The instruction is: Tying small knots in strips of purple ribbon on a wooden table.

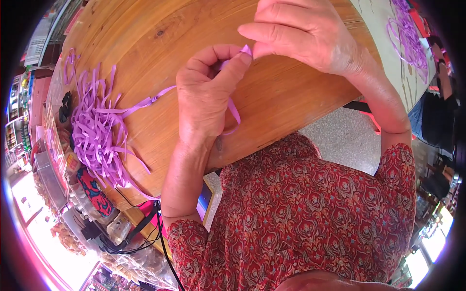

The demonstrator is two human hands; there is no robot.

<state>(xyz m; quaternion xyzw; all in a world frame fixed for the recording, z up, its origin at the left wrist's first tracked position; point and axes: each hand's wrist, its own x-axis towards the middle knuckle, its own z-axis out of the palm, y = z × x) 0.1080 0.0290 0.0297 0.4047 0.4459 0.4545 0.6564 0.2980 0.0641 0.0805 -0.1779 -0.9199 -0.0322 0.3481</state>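
Note:
My left hand (206, 92) is closed over the wooden table, its thumb pressed against the bent index finger. Pinched there is a purple ribbon (246, 49), a small folded bit of it sticking up past the thumb tip. A loop of the same ribbon (235, 114) hangs below the palm, and a strand (150, 100) with a small knot-like bunch runs left to the pile. Close by, at the upper right, my right hand (303, 36) has its fingers stretched out and apart. One of its fingertips is right beside the folded ribbon; whether they touch is unclear.
A tangled heap of purple ribbons (99, 131) lies on the left of the wooden table (291, 97). More purple ribbon (410, 41) rests on a pale surface at the far right, near another person's arm (442, 72). Black cables (158, 218) hang at the table's lower left edge.

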